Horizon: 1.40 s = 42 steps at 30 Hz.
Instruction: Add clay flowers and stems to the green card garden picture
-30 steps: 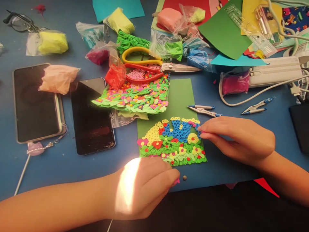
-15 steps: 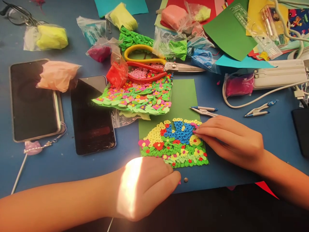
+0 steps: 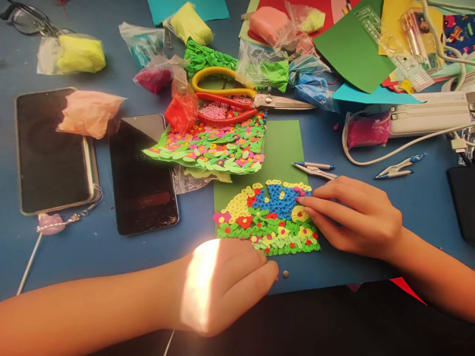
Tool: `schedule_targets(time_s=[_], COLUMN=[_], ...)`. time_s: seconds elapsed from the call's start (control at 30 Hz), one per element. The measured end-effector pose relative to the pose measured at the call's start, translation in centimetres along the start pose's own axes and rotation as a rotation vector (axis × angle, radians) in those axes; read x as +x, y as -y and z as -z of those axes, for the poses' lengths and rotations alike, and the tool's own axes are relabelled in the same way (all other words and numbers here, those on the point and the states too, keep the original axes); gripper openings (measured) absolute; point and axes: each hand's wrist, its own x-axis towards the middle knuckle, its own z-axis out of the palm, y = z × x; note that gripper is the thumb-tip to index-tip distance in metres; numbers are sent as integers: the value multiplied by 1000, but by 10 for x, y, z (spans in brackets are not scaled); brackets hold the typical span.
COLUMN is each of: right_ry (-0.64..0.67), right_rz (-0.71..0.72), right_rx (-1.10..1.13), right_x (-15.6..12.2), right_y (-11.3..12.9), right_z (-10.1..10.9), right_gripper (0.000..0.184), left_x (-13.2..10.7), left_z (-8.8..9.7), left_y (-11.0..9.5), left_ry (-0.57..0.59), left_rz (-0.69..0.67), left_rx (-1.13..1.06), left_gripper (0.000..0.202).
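A clay picture lies on green card, with yellow and blue rings above green leaves and small flowers. At its right edge is my right hand. Its index fingertip touches the picture beside small pink clay pieces; the thumb tip sits a little lower, slightly apart. My left hand rests closed at the lower edge of the picture, back of the hand up. A speck of pink clay shows at its fingertips; most of what it holds is hidden.
Behind the picture lie scissors on a flowered clay piece, among several clay bags. Two phones are at left. A compass lies above my right hand, another farther right. A white cable curves at right.
My right hand has shifted slightly, its thumb dropping a little from the index fingertip. More of the pink pieces shows. My left hand stays in place.
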Motion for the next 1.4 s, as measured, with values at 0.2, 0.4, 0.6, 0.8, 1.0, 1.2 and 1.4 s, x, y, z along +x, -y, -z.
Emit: schedule_targets(time_s=[0.2,0.4,0.6,0.8,1.0,1.2,1.4], right_ry=[-11,6,51,-7,-93,-100,-151], right_rz=[38,-22,-38,215,442,403,374], right_rx=[-93,-86,-114,19,23,-19,-17], right_x=[-1,0,0,5,2,-1,0], right_y=[0,0,-3,17,41,46,39], right_z=[-2,0,-2,13,7,0,-7], right_gripper=[14,12,6,5,8,18,15], left_x=[1,2,3,1,3,3,8], left_z=[0,0,0,-4,-12,-15,-11], left_y=[1,1,0,-9,-16,-17,-18], left_ry=[0,1,13,-41,-82,-138,-137], left_rz=[-35,-47,-40,260,327,308,343], left_rx=[6,11,6,-252,-387,-353,-301], left_gripper=[15,13,16,15,20,19,16])
